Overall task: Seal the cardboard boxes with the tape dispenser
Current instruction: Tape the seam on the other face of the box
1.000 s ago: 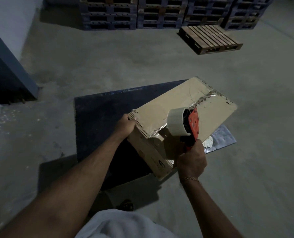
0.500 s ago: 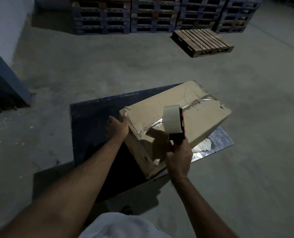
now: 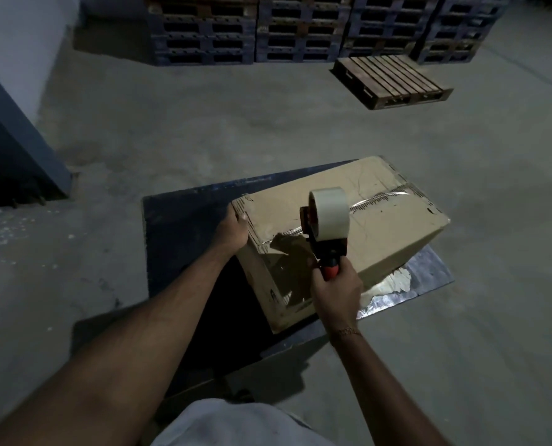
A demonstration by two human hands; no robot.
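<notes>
The tape dispenser [image 3: 327, 230] is turning in the right hand [image 3: 335, 291]. A second ago its red side was facing the right of the frame; now the white tape roll [image 3: 330, 210] is on the right and the dark red side is on the left. It is also standing taller, with the roll up and the red handle pointing down toward the bottom of the frame. The right hand is gripping that handle with curled fingers.

The left hand [image 3: 234, 231] is holding the near left corner of the cardboard box [image 3: 393, 233], as it was before, with the thumb on the top and the fingers down the left side.

The box is sitting in the middle of the frame on a dark blue worktop [image 3: 184, 226]. Its long side is running from the lower left to the upper right. A strip of shiny clear tape is running along the middle of the top, the same way. More clear tape is going down the near end of the box, just left of the right hand. There is a small dark mark low on that end, too small to read.

A wooden pallet [image 3: 390, 80] is lying on the floor in the upper right. Stacks of blue pallets [image 3: 300, 30] are standing along the top of the frame.
</notes>
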